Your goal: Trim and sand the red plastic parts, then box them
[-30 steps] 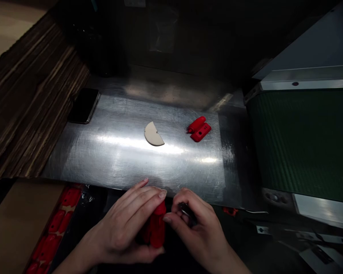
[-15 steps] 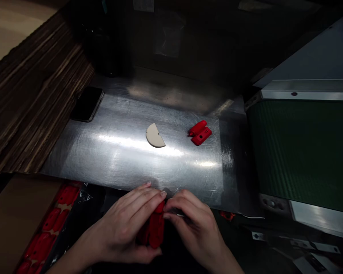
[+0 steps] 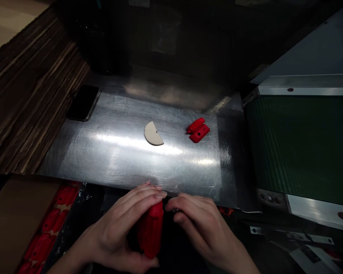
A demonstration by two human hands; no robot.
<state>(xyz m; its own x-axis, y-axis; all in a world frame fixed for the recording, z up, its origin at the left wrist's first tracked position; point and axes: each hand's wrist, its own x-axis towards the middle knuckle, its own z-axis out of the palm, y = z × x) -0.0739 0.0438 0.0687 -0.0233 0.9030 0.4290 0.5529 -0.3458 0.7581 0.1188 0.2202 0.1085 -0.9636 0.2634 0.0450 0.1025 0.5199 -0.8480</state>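
My left hand (image 3: 122,228) is wrapped round a red moulded plastic part (image 3: 153,230), fingers over its top and thumb at its lower end. The part stands lengthwise just off the front edge of the metal table. Close to its right side is my right hand (image 3: 198,222), with fingers curled and the thumb near the forefinger. A small glint shows between those fingertips, but what they hold is too small to name. On the table lie a pair of red plastic pieces (image 3: 198,130) and a cream half-round piece (image 3: 153,134).
A phone (image 3: 84,102) lies at the table's left, beside stacked cardboard (image 3: 31,95). A box of red parts (image 3: 51,220) stands below left. At right is a green conveyor belt (image 3: 303,148), with metal brackets (image 3: 308,238) below it. The metal table (image 3: 117,163) lies ahead.
My right hand has drawn slightly right, away from the red part, and its thumb has come off it. The red part shows more of its side in my left hand. The view has shifted slightly.
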